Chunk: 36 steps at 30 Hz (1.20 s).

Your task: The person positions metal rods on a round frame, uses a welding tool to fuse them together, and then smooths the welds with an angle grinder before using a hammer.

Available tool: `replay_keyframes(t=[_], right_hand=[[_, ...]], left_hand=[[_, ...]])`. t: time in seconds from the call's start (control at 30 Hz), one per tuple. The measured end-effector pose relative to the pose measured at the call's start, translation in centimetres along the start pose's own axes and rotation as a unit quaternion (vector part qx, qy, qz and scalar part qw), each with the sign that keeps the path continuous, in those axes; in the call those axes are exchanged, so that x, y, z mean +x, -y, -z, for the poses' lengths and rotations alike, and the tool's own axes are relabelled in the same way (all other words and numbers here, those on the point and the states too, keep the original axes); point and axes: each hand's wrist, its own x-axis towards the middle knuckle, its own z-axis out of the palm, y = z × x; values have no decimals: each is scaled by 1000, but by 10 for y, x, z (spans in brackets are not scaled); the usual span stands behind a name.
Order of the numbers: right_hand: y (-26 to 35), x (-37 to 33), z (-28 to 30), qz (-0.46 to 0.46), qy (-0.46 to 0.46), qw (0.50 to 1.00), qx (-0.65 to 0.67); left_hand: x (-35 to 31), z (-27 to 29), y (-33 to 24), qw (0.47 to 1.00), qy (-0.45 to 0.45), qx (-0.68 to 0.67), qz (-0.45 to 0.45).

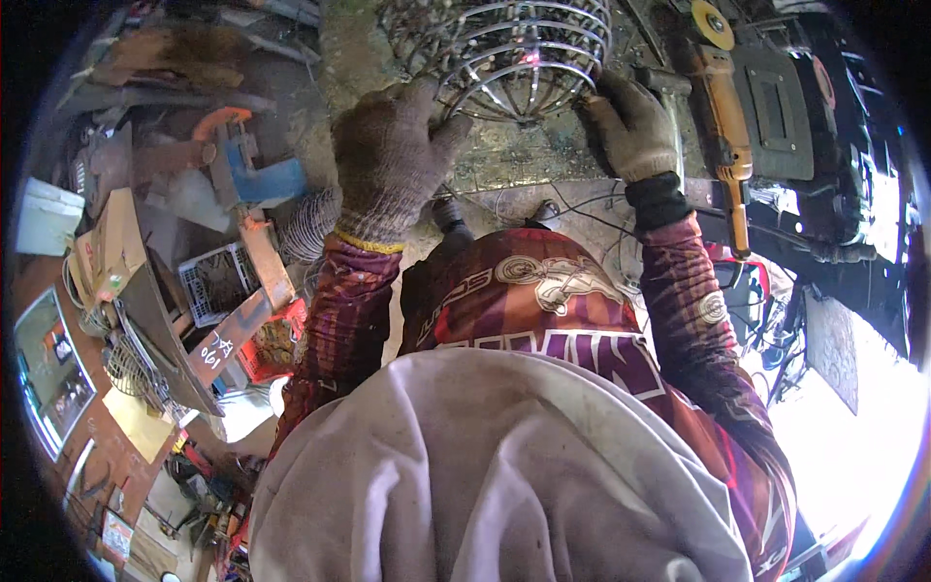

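Observation:
A round cage of shiny metal wire (529,72), with curved rings and ribs, rests on the worn workbench (504,165) at the top of the view. My left hand (383,155), in a grey knitted glove with a yellow cuff edge, is closed at the cage's left rim, thumb toward the wires. On the opposite side my right hand (630,131), gloved and dark-cuffed, has its fingers curled round the right edge of the cage. The fingertips of both hands are partly hidden. Just right of my right hand lies a hammer (665,85).
An orange angle grinder (722,116) with a yellow disc lies on the bench beside a dark plate (776,112). Cables hang below the bench edge. At left are a blue clamp-like part (262,179), a white crate (218,281), a red crate (272,344) and coiled wire rings (310,223).

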Motion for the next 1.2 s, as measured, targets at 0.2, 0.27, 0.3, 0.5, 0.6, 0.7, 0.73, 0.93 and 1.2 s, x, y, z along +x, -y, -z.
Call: replay_keyframes(t=[0.2,0.27,0.3,0.5,0.6,0.7,0.73,0.93,1.2], right_hand=[[11,0,3,2,9,1000,14],[11,1,4,4,7,1000,10],[12,1,4,8,9,1000,8],[5,-1,0,-33,14,999,23],[8,-3,3,-31,-1,997,65],[9,-2,6,-55,-15,993,102],[8,-3,6,-66,-25,993,99],[1,-7,9,-57,-66,979,182],[8,-71,75,7,-185,961,207]], left_hand=[[0,8,-5,999,1,-36,-15],[0,-1,2,1000,4,-30,-6],[0,-6,4,1000,5,-23,7],[-3,0,-6,996,-17,75,-35],[-8,3,-8,998,-49,31,-39],[-17,1,-9,996,-91,-7,-24],[-21,0,-10,996,-90,-2,-29],[-43,-9,-7,986,-159,-31,-31],[-50,-4,-20,990,-136,17,-22]])
